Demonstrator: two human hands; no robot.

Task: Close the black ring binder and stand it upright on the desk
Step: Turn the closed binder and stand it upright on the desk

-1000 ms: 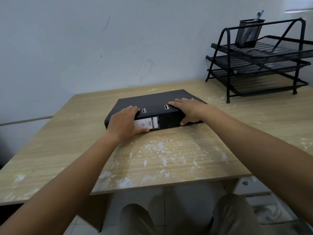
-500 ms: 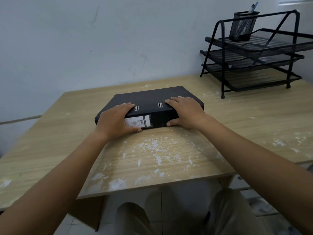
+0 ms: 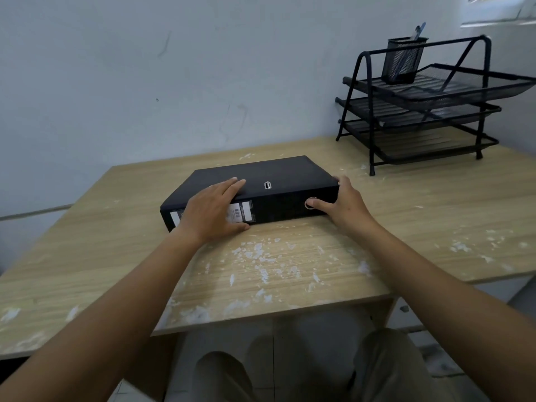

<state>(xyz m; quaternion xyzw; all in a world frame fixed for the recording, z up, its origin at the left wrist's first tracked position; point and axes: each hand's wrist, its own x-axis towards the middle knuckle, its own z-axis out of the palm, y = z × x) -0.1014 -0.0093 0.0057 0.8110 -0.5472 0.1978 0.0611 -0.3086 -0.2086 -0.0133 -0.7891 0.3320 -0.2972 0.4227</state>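
The black ring binder (image 3: 269,175) lies flat and closed in the middle of the wooden desk (image 3: 290,265), its spine with a white label facing me. My left hand (image 3: 213,211) rests over the left part of the spine, fingers on the top cover and thumb under the label. My right hand (image 3: 343,204) grips the right end of the binder, with the thumb at the metal finger ring on the spine and the fingers around the corner.
A black three-tier wire letter tray (image 3: 429,111) stands at the back right of the desk, with a mesh pen cup (image 3: 403,60) on its top tier. A pale wall runs close behind the desk. White paint flecks mark the desktop.
My right hand slid from the top of the spine to the binder's right end, thumb now at the finger ring. The left hand stays on the spine. The binder still lies flat.
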